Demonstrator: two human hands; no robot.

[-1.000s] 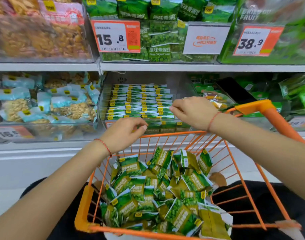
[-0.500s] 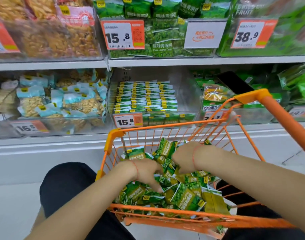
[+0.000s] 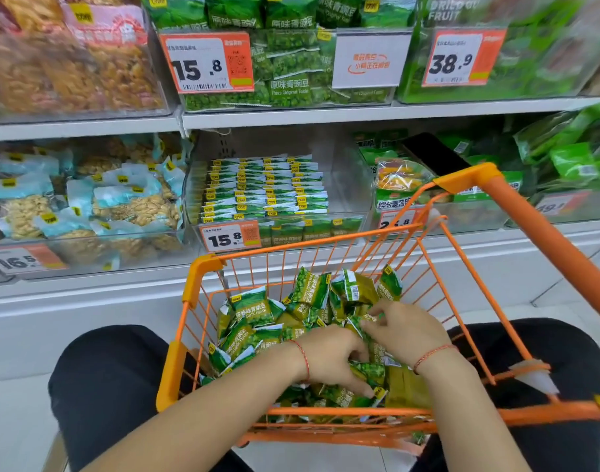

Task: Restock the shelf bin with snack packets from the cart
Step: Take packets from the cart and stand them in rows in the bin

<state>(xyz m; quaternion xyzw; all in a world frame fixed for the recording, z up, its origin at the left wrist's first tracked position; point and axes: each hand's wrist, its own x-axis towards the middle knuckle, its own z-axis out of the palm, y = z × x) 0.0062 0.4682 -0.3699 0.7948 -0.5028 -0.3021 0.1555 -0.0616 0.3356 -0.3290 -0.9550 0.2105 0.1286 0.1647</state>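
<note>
a: while both your hands are down in the orange wire cart, you're on the gathering step, not the placing one. your left hand has its fingers curled down into the heap of small green foil snack packets, and it looks to be closing on a few, though the fingertips are buried and i can't tell how many it has.

b: and the right one?

a: your right hand sits just beside the left, fingers bent and pinching the edge of one packet near the middle of the heap. the loose packets lie jumbled across the cart floor, some face up, some on edge.

b: where do they go?

a: into the clear plastic shelf bin straight ahead on the lower shelf, the one with the orange and white 15.8 price tag on its front. it already holds neat upright rows of the same green packets on its left and middle; the right side looks bare.

b: so what does the next move need?

a: i'd say a firm handful squared up the same way round, lifted over the cart's front rim and set upright against the standing rows. slippery foil could spill from a loose hold.
</note>
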